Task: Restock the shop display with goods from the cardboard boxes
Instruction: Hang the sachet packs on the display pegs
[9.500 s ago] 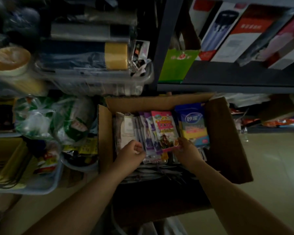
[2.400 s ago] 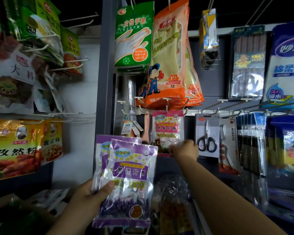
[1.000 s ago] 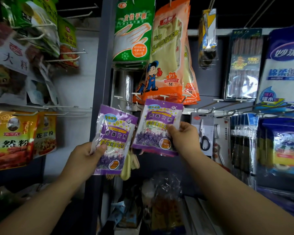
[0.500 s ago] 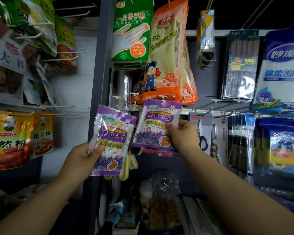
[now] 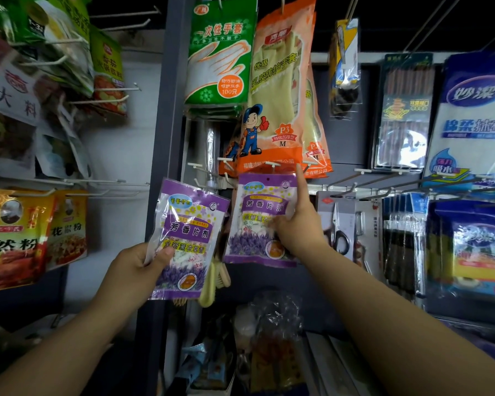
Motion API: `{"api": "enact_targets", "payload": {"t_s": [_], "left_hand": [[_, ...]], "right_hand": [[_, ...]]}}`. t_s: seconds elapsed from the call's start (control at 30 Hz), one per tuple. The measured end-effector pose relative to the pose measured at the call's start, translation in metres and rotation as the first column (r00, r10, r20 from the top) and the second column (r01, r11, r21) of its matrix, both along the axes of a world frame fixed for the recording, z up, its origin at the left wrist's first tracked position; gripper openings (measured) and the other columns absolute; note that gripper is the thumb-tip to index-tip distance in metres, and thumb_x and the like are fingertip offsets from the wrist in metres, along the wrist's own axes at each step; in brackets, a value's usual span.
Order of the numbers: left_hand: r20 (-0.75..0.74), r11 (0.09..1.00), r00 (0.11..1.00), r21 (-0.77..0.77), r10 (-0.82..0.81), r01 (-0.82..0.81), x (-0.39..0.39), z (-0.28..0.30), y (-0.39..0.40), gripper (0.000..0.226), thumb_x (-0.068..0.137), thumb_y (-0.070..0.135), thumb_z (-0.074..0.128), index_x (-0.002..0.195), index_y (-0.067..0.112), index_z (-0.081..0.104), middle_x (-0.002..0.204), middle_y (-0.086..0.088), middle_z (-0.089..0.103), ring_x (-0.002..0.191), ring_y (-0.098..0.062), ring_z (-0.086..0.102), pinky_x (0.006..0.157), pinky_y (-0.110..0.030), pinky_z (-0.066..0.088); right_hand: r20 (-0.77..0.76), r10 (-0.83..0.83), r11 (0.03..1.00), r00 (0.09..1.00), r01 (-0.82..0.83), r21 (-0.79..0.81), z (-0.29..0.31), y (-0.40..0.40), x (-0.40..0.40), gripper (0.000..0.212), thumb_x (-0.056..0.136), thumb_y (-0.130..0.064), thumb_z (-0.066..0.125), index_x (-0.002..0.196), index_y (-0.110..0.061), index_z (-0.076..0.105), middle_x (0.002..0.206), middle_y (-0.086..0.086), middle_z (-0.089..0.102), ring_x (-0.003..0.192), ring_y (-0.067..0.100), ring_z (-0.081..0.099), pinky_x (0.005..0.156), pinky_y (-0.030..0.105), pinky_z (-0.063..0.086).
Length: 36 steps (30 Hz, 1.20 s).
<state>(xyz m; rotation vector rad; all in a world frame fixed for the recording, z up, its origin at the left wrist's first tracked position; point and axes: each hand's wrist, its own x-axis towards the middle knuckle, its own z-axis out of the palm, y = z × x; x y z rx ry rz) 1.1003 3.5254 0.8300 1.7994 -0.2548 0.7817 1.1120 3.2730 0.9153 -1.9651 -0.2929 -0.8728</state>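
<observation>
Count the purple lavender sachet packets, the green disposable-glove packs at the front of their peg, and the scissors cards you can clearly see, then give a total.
Purple lavender sachet packets: 2, one gripped in the left hand, one held at the peg by the right hand
Green plastic disposable-glove pack: 1
Scissors on a grey card: 1
Total: 4

Orange glove packs (image 5: 280,90) overhang crowded hooks (image 5: 272,164).
</observation>
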Motion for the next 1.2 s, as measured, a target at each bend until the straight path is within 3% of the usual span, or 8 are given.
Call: {"api": "enact_targets", "payload": {"t_s": [0.1,0.2,0.3,0.4,0.47,0.57,0.83,1.2], "left_hand": [[-0.004,1.000,1.000,0.000,0.003,-0.003,0.000,0.000,0.000,0.022,0.092,0.031,0.057,0.086,0.014,0.069,0.078,-0.001,0.073,0.074,-0.018,0.069,0.068,-0.030,0.050],[0.005,1.000,1.000,0.003,0.006,-0.006,-0.001,0.000,0.000,0.021,0.092,0.031,0.057,0.085,0.016,0.070,0.077,0.000,0.074,0.074,-0.018,0.070,0.070,-0.032,0.052],[0.010,1.000,1.000,0.002,0.010,-0.010,-0.003,0.000,0.000,0.020,0.092,0.031,0.057,0.083,0.017,0.070,0.077,0.002,0.074,0.074,-0.018,0.069,0.067,-0.029,0.050],[0.008,1.000,1.000,0.002,0.005,-0.005,-0.003,0.000,-0.001,0.020,0.091,0.032,0.058,0.085,0.017,0.071,0.077,0.001,0.074,0.074,-0.019,0.070,0.072,-0.034,0.053],[0.003,1.000,1.000,0.003,0.003,-0.003,-0.004,0.000,-0.001,0.021,0.091,0.032,0.058,0.085,0.017,0.071,0.077,0.001,0.075,0.075,-0.020,0.070,0.076,-0.039,0.055],[-0.001,1.000,1.000,0.003,0.005,-0.005,-0.004,0.000,-0.002,0.022,0.091,0.032,0.057,0.087,0.015,0.071,0.078,-0.001,0.074,0.075,-0.021,0.070,0.075,-0.039,0.054],[0.000,1.000,1.000,0.001,0.019,-0.019,-0.006,0.001,-0.003,0.020,0.092,0.029,0.058,0.084,0.015,0.070,0.076,0.000,0.074,0.073,-0.020,0.069,0.069,-0.032,0.051],[-0.011,0.999,0.999,0.011,0.040,-0.040,-0.004,0.001,-0.002,0.024,0.092,0.031,0.057,0.085,0.013,0.071,0.077,-0.001,0.074,0.075,-0.022,0.070,0.077,-0.042,0.054]], "right_hand": [[0.010,-0.018,0.999,1.000,0.018,-0.038,0.010,0.002,0.000,0.099,0.086,0.006,0.054,0.142,-0.060,0.007,0.110,0.009,0.059,0.076,0.026,0.063,0.047,0.022,0.045],[0.080,-0.059,0.998,0.995,0.058,0.008,0.014,0.000,0.001,0.069,0.084,0.007,0.051,0.132,-0.038,0.032,0.093,0.016,0.060,0.071,0.026,0.060,0.050,0.030,0.047],[0.104,-0.103,0.992,0.989,0.110,-0.064,0.007,-0.004,0.004,0.046,0.087,0.004,0.047,0.117,-0.030,0.046,0.104,0.013,0.056,0.072,0.020,0.058,0.055,0.024,0.044],[0.093,-0.130,0.980,0.987,0.143,-0.139,0.001,-0.007,0.006,0.044,0.093,0.000,0.042,0.127,-0.023,0.058,0.118,0.010,0.046,0.073,0.013,0.054,0.068,0.017,0.048],[0.083,-0.111,0.985,0.990,0.120,-0.124,0.001,-0.006,0.005,0.049,0.093,-0.001,0.040,0.131,-0.026,0.058,0.123,0.009,0.053,0.083,0.022,0.061,0.081,0.031,0.055],[0.065,-0.112,0.988,0.992,0.118,-0.101,0.002,-0.004,0.004,0.055,0.091,-0.001,0.039,0.130,-0.035,0.058,0.114,0.003,0.064,0.080,0.030,0.064,0.070,0.045,0.057],[0.109,-0.196,0.963,0.975,0.212,-0.164,-0.002,-0.003,0.013,0.056,0.094,-0.013,0.043,0.145,-0.035,0.038,0.150,0.004,0.037,0.109,0.030,0.059,0.094,0.047,0.048],[0.095,-0.331,0.890,0.939,0.344,-0.299,0.007,0.002,0.015,0.058,0.097,-0.032,0.052,0.150,-0.027,0.028,0.158,0.006,0.022,0.125,0.026,0.052,0.105,0.048,0.039]]}}
